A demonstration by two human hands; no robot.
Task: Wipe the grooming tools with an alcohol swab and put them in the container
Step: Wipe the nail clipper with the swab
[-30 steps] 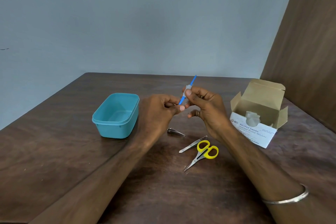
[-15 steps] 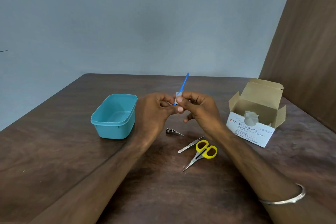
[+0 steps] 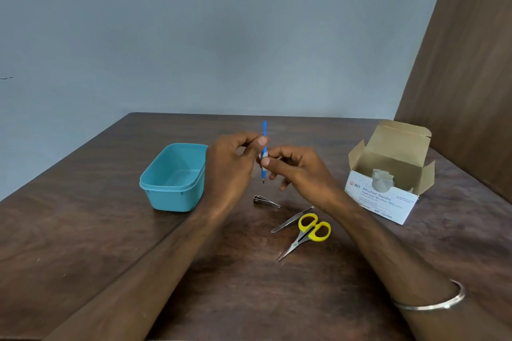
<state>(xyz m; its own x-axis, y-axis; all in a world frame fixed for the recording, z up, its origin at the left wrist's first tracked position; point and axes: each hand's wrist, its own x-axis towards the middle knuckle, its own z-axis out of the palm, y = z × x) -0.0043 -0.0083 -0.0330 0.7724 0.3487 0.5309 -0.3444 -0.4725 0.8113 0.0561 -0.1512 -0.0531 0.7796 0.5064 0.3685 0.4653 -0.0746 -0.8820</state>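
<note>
A thin blue grooming stick (image 3: 264,130) stands nearly upright above the table, pinched near its upper part by my left hand (image 3: 230,166). My right hand (image 3: 296,171) presses a small white alcohol swab (image 3: 265,159) around the stick's middle. The stick's dark lower tip (image 3: 263,178) shows below my fingers. On the table lie a metal nail clipper (image 3: 266,201), steel tweezers (image 3: 291,220) and yellow-handled scissors (image 3: 309,232). The teal container (image 3: 177,174) sits left of my hands with nothing visible inside.
An open cardboard box of alcohol swabs (image 3: 388,191) stands at the right, a white swab poking out. The dark wooden table (image 3: 83,243) meets a grey wall behind and a brown wooden panel (image 3: 471,77) at the right. A metal bangle (image 3: 437,302) circles my right wrist.
The blue stick has swung from tilted to nearly upright. My left hand shifted from its lower end to its upper part, and the swab in my right hand slid down the stick.
</note>
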